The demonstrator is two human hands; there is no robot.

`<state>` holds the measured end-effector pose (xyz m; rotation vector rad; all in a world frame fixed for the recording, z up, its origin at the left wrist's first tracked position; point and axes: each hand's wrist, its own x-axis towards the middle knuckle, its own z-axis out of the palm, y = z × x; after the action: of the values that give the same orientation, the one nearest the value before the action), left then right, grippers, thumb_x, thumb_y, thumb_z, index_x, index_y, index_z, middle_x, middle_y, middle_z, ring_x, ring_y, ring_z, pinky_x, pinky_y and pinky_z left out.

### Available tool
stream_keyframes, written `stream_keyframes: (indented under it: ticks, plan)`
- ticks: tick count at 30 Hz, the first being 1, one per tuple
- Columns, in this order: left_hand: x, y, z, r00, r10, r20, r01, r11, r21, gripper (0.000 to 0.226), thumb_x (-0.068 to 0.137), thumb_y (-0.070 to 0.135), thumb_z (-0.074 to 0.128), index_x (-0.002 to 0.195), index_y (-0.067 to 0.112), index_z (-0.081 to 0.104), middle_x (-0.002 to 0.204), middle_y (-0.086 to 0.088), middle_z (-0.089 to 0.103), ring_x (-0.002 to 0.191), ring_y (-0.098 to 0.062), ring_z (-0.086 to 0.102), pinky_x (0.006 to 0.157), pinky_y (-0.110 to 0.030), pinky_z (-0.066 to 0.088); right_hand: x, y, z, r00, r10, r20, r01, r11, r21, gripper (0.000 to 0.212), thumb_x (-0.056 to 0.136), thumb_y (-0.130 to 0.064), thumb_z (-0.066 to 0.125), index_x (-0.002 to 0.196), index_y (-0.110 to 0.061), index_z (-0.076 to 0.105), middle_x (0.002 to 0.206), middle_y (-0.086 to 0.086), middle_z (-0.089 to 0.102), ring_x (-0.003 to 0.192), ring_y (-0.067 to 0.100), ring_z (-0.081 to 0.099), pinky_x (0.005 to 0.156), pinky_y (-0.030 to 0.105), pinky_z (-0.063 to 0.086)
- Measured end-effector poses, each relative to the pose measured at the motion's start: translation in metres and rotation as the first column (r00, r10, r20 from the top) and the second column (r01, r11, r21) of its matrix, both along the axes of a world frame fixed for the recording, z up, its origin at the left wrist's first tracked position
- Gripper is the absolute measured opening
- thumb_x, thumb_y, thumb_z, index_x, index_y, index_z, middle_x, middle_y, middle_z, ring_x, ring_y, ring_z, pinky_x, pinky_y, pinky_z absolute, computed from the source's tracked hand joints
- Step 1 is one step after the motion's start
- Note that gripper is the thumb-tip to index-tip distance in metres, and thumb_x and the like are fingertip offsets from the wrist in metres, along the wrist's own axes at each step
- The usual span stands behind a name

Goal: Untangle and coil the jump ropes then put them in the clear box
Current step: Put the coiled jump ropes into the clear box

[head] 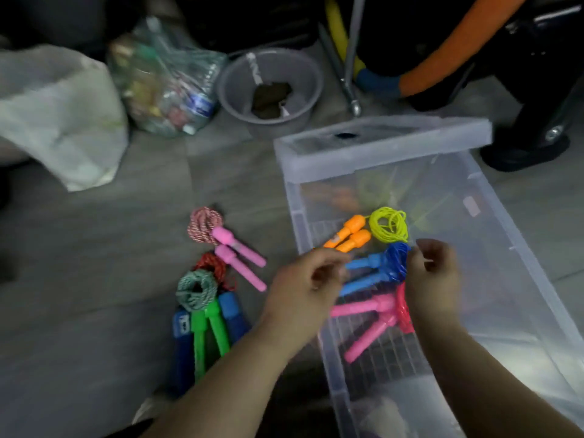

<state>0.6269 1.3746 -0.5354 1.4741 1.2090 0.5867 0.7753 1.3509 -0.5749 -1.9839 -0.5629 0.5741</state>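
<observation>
Dim floor [110, 248]; above the clear box [512, 279], left hand [303, 282] and right hand [434, 276] curl, blurred, hold unclear

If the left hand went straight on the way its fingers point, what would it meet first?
Most likely the handles of the blue jump rope, which lies in the clear box just past the fingertips of the left hand. Depth is unclear, so the hand might pass above them.

3 coiled ropes [376, 270] in clear box [512, 295]; 3 other ropes [196, 289] beside it.
</observation>
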Motion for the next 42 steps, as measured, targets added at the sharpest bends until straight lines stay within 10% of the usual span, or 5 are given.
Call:
stream_keyframes:
  ticks: [5,16,22,29,42]
  plan:
    - [-0.134,-0.005,-0.027,0.794,0.561,-0.234,-0.576,0.818,0.006,0.021,0.087,0.000,0.053,0.081,0.016,0.064,0.082,0.001,0.063,0.080,-0.014,0.058,0.070,-0.018,0.037,-0.087,0.054,0.054,0.920,0.378,0.104,-0.392,0.900,0.190,0.015,0.084,0.001,0.049,0.096,-0.007,0.054,0.071,-0.008,0.049,0.058,-0.016,0.049,0.059,0.001,0.035]
    - [-0.230,-0.025,-0.167,0.698,0.318,-0.642,-0.609,0.735,-0.298,0.060,0.080,0.027,0.066,0.132,0.012,0.042,0.133,-0.011,0.045,0.125,-0.029,0.039,0.095,-0.036,0.036,-0.240,0.066,-0.099,0.590,0.745,-0.311,-0.777,0.419,-0.469,0.030,0.081,-0.015,0.058,0.110,-0.012,0.053,0.092,0.001,0.057,0.083,0.017,0.054,0.060,0.020,0.044]
    - [-0.237,-0.005,-0.195,0.726,0.422,-0.543,-0.647,0.686,-0.332,0.063,0.077,0.021,0.071,0.131,0.007,0.043,0.131,-0.014,0.047,0.121,-0.031,0.045,0.100,-0.039,0.039,-0.246,0.045,-0.160,0.757,0.483,-0.440,-0.653,0.554,-0.516,0.057,0.076,-0.023,0.069,0.126,-0.014,0.042,0.126,0.007,0.052,0.109,0.021,0.052,0.088,0.033,0.046]
    - [-0.222,0.016,-0.202,0.759,0.537,-0.369,-0.647,0.555,-0.523,0.036,0.082,0.021,0.066,0.112,0.008,0.050,0.100,-0.005,0.057,0.080,-0.012,0.054,0.059,-0.022,0.039,-0.266,0.064,-0.161,0.682,0.401,-0.612,-0.679,0.657,-0.326,0.051,0.077,-0.027,0.070,0.121,-0.017,0.047,0.112,-0.002,0.058,0.102,0.015,0.056,0.082,0.026,0.043]
    - [-0.216,0.027,-0.195,0.771,0.617,-0.159,-0.591,0.599,-0.541,0.042,0.072,0.003,0.073,0.101,0.016,0.046,0.090,0.002,0.058,0.081,-0.012,0.057,0.068,-0.023,0.044,-0.264,0.071,-0.162,0.474,0.187,-0.861,-0.536,0.836,-0.114,0.066,0.066,-0.033,0.073,0.125,-0.013,0.050,0.119,0.008,0.062,0.107,0.022,0.060,0.090,0.033,0.049]
